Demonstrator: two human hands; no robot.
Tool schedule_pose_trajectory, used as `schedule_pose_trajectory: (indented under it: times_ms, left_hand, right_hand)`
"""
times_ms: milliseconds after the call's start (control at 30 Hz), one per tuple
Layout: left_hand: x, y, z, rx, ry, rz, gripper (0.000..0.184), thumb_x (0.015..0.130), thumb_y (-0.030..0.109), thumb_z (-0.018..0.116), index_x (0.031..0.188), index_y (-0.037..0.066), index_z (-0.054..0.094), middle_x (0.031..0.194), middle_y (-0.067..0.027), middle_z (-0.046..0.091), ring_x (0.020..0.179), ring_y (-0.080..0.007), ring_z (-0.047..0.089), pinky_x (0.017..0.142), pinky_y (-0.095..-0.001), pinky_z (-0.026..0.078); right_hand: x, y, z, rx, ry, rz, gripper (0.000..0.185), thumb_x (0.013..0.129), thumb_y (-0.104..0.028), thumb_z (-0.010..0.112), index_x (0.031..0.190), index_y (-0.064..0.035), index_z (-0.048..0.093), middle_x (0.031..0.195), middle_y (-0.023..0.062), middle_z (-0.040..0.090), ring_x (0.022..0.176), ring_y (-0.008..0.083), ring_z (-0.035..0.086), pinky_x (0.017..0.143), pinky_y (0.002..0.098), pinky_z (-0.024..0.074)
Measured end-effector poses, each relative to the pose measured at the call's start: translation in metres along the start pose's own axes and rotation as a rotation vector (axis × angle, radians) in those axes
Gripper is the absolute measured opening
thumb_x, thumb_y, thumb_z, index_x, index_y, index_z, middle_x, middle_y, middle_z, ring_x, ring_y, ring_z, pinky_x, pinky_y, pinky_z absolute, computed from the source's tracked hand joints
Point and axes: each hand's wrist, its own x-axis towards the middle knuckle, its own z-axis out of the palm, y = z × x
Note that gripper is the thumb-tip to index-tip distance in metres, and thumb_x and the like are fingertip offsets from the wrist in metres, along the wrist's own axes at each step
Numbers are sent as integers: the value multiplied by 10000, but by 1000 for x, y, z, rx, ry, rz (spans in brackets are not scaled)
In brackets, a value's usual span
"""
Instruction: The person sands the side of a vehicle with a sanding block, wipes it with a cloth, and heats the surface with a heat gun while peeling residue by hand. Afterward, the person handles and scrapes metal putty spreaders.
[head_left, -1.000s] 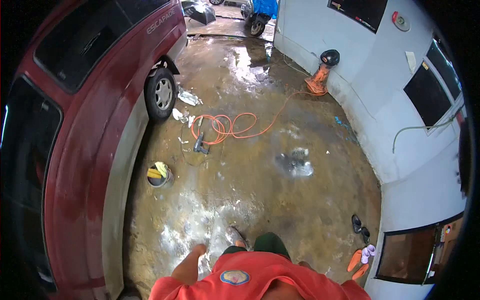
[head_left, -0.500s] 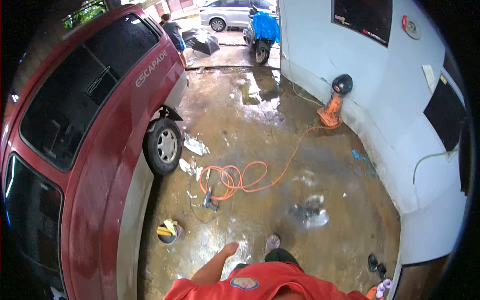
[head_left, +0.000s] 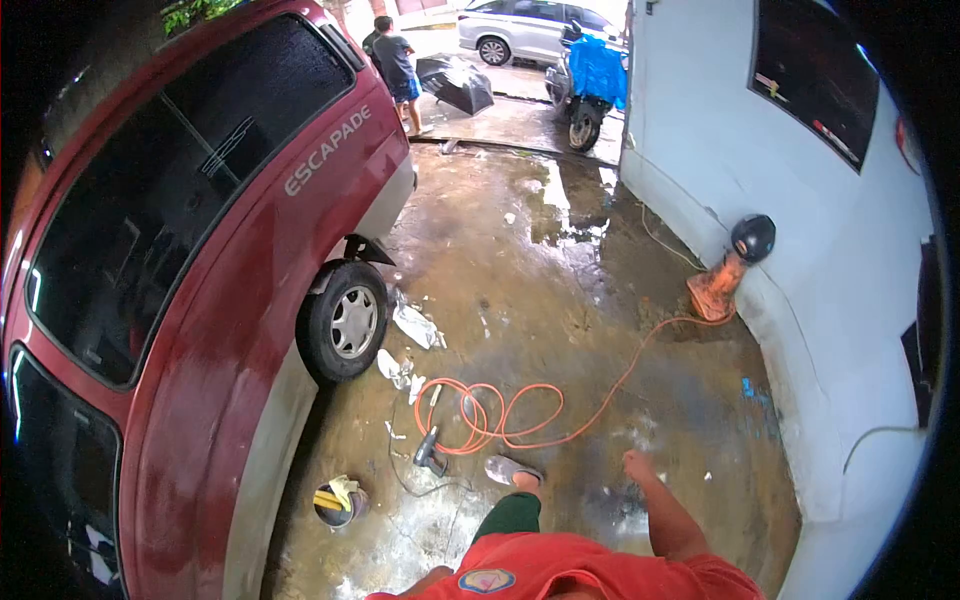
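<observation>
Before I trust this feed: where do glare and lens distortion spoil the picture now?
Head view, glare: white patches on the wet floor, at the far end and low beside the bucket; head view, distortion: strong fisheye bowing of the red van and pale wall, corners dark.

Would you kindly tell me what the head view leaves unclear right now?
In the head view:
- Left hand: out of sight, hidden by the shirt or bottom edge.
- Right hand: too small for finger positions.
- Bucket: bottom hidden by yellow things inside.
- Shirt badge: lettering too small.

Left hand hidden, red van (head_left: pixel 215 400) cut off
</observation>
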Motion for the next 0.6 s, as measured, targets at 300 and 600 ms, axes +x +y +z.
schedule_pose_trajectory:
  times_ms: [300, 600]
  left_hand:
    - [119, -21, -227, -102, 288, 197, 320, 950, 234, 432, 1020, 9, 650, 1124, -241, 669, 1015, -421, 652, 870, -517, 507]
    - [120, -59, -462, -839, 888, -52, 390, 1009, 339, 418, 1136, 28, 615, 1112, -237, 654, 1074, -415, 612, 925, -465, 471]
  right_hand:
    - [64, -83, -5, -285, -702, 314, 388, 886, -231, 625, 1227, -50, 669, 1190, 202, 684, 1100, 343, 655, 919, 435, 508]
    - [204, -196, -2, -574, -1117, 62, 375, 896, -223, 625, 1218, -38, 676, 1207, 204, 681, 1109, 334, 659, 923, 432, 511]
